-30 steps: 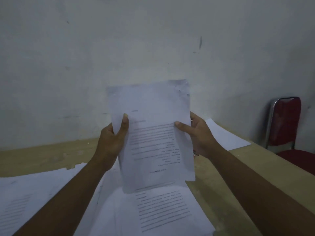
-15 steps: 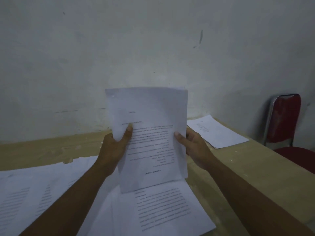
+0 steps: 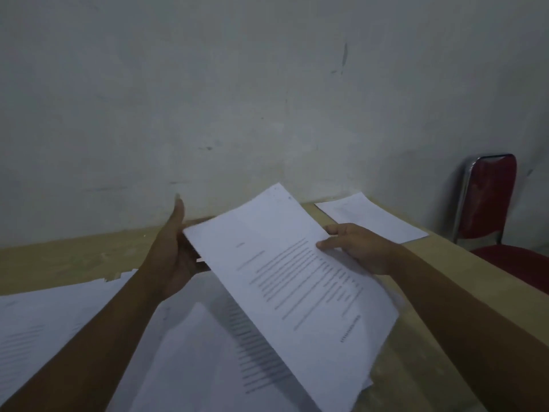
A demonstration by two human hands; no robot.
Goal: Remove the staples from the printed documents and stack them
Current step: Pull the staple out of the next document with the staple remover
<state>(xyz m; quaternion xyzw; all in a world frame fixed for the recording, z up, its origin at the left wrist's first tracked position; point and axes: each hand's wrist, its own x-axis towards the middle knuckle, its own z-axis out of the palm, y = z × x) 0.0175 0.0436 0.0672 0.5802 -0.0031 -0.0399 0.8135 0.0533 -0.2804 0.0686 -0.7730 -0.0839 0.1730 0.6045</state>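
Note:
A printed document point(image 3: 291, 281) of several white sheets hangs tilted above the table, its top edge turned toward the far left. My right hand point(image 3: 353, 248) pinches its right edge, thumb on the printed face. My left hand point(image 3: 175, 248) is at the document's far left corner with the thumb raised and straight; its fingers run under the sheets and I cannot see how they lie. Under the document more printed sheets point(image 3: 208, 352) lie on the table. No staple is visible.
A wooden table point(image 3: 74, 257) stands against a pale wall. Printed sheets point(image 3: 38, 322) spread over its left part, and a separate paper point(image 3: 371, 218) lies at the far right corner. A red chair point(image 3: 490, 203) with a metal frame stands to the right.
The document has dropped from upright in front of the wall to a low tilt over the table and turned clockwise. My left thumb has lifted off its face.

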